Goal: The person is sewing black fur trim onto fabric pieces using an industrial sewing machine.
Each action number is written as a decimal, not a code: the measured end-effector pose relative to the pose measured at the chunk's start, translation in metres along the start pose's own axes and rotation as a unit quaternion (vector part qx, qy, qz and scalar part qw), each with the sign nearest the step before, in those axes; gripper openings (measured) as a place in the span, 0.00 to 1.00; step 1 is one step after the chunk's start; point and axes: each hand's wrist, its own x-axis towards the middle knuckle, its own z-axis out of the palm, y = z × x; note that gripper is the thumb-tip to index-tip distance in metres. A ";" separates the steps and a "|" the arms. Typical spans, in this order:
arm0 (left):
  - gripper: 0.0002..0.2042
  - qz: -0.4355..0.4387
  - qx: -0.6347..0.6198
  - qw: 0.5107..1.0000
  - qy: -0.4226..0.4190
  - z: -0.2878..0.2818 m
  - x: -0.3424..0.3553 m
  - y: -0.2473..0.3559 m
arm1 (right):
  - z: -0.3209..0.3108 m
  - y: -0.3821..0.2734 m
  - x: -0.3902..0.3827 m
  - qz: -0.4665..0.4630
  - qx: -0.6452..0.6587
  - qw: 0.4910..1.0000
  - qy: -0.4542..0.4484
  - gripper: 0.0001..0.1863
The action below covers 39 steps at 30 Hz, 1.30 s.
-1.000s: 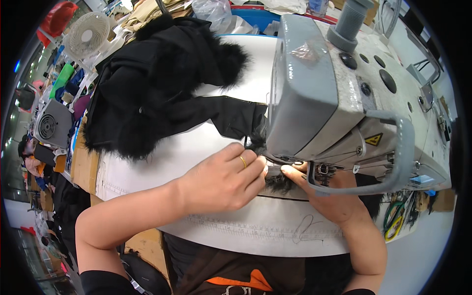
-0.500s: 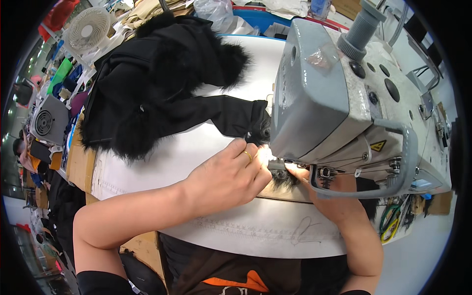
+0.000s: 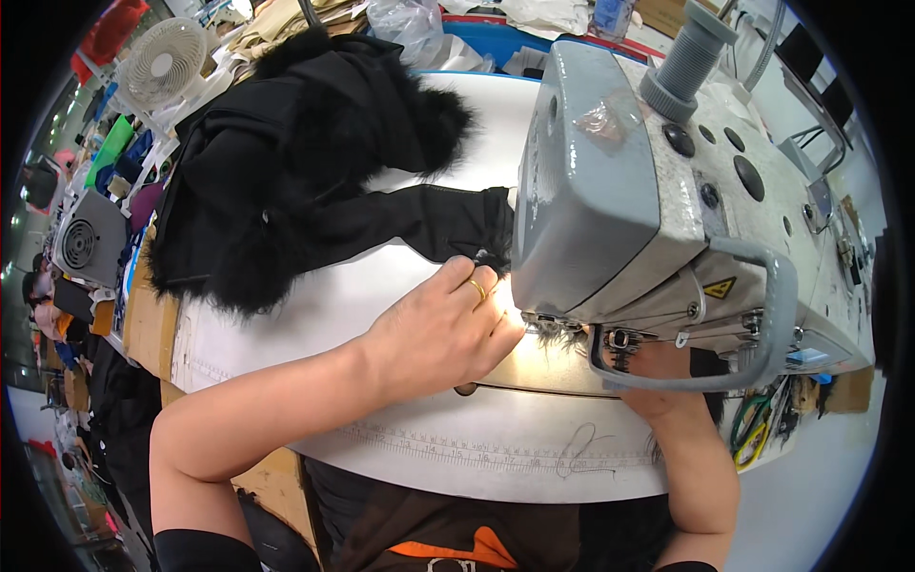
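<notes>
A black garment with fur trim (image 3: 286, 143) lies across the left of the sewing machine table, one narrow sleeve-like part running to the machine. My left hand (image 3: 443, 329), a ring on one finger, has its fingers curled and pinched together at the end of that part, close to the lit needle area. Beneath the grey head of the sewing machine (image 3: 591, 181), a tuft of dark fur (image 3: 558, 336) shows by the presser foot. My right hand (image 3: 658, 367) reaches behind the machine's looped guard; its fingers are hidden there.
The white table (image 3: 429, 429) has a printed ruler scale along its near edge. Yellow-handled scissors (image 3: 756, 443) hang at the right, next to dark fur scraps. A blue bin (image 3: 481, 38) stands behind the table, and a white fan (image 3: 162, 62) at the far left.
My right hand has drawn back to the right, and its fingertips have gone out of sight behind the guard. The fur at the presser foot has shifted away from me. My left hand stays pinched.
</notes>
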 end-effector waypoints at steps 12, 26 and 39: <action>0.04 -0.003 0.024 0.998 -0.061 -0.004 0.001 0.001 | -0.008 -0.012 0.009 -0.021 0.021 0.998 0.058 0.15; 0.07 -0.008 0.031 0.998 -0.053 0.000 0.001 0.002 | -0.002 -0.006 0.009 -0.068 -0.116 0.990 0.045 0.16; 0.08 -0.149 0.092 0.983 -0.058 0.007 -0.017 -0.023 | 0.003 -0.006 0.018 0.054 -0.159 0.966 -0.199 0.16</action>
